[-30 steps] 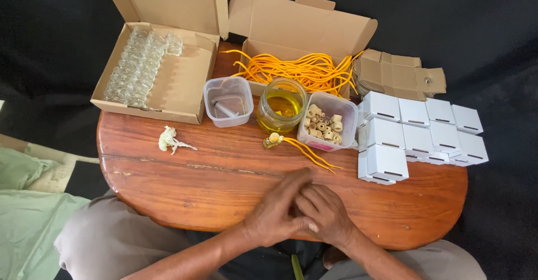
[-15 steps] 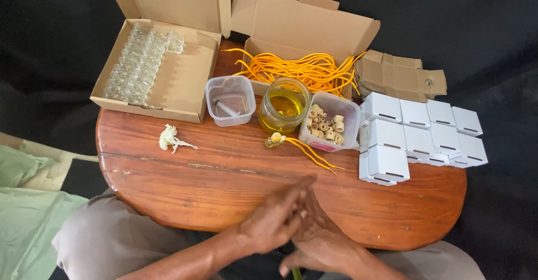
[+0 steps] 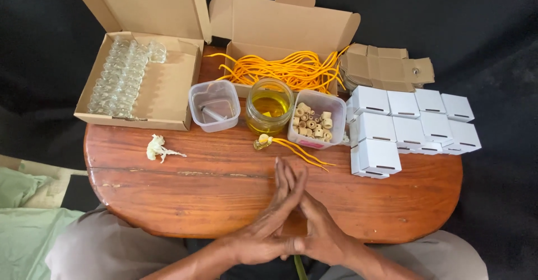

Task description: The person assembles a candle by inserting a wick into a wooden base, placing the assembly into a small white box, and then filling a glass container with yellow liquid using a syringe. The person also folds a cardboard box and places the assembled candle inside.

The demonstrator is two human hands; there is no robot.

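Your left hand (image 3: 263, 229) and right hand (image 3: 319, 232) were pressed palm to palm at the near edge of the wooden surface (image 3: 185, 185), fingers (image 3: 287, 179) straight, gripping nothing. Just beyond the fingertips lay a small bottle with an orange cord (image 3: 280, 144). Farther off stood a jar of yellow oil (image 3: 269, 106), a tub of wooden beads (image 3: 316, 120) and white boxes (image 3: 409, 126) to the right.

Oval reddish wooden table (image 3: 168, 196); black cloth backdrop (image 3: 482, 28); green fabric (image 3: 22, 229) lower left.
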